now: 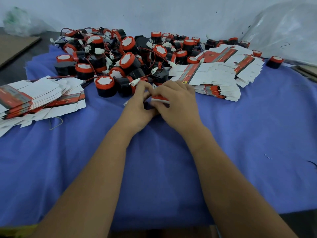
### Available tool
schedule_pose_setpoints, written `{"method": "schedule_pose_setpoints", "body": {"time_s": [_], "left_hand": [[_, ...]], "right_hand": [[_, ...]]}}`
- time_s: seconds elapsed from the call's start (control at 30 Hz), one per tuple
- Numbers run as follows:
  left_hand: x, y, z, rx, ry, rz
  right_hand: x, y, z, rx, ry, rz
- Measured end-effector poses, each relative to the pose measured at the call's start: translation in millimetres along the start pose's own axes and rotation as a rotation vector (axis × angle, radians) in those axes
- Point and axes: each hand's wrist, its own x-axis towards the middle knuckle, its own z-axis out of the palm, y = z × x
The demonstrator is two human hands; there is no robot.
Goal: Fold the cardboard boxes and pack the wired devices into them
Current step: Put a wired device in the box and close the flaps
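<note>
Head view: both hands meet just in front of the heap of wired devices [123, 55], working one small cardboard box [160, 98] on the blue cloth [154, 169]. The left hand [137, 109] curls its fingers round the box's near left side; the right hand [176, 102] pinches its red-and-white top edge. The box looks light, thin and easily creased, so it is best held along the folds, not mid-panel. Flat box blanks [39, 98] lie left of the heap, and more [217, 78] to its right. The devices look hard, rounded and tangle-prone by their leads: take them by the black body
</note>
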Motion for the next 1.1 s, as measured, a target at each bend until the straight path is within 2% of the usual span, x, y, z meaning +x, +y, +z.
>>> {"method": "schedule_pose_setpoints", "body": {"time_s": [0.1,0.3,0.53,0.63,0.7,0.77,0.83,1.0,1.1], "left_hand": [[1,-1,0,0.037,0.022,-0.015],[2,0,-1,0.028,0.004,-0.032],[2,-2,-2,0.039,0.008,-0.044],[3,-2,-2,0.035,-0.003,-0.05],[3,-1,-2,0.09,0.073,-0.035],[1,0,-2,0.183,0.214,0.033],[-2,1,-1,0.232,0.286,0.097],[-1,0,3,0.43,0.29,0.188],[-1,2,3,0.467,0.297,0.225]], "right_hand": [[3,-1,-4,0.107,-0.078,-0.038],[8,1,-10,0.128,-0.165,-0.022],[8,5,-10,0.191,-0.168,0.014],[0,14,-13,0.319,-0.115,0.137],[-3,19,-13,0.33,-0.082,0.173],[-3,21,-11,0.292,-0.046,0.136],[-2,21,-11,0.289,-0.018,0.116],[-4,20,-9,0.284,-0.027,0.171],[-8,22,-14,0.345,-0.044,0.23]]}}
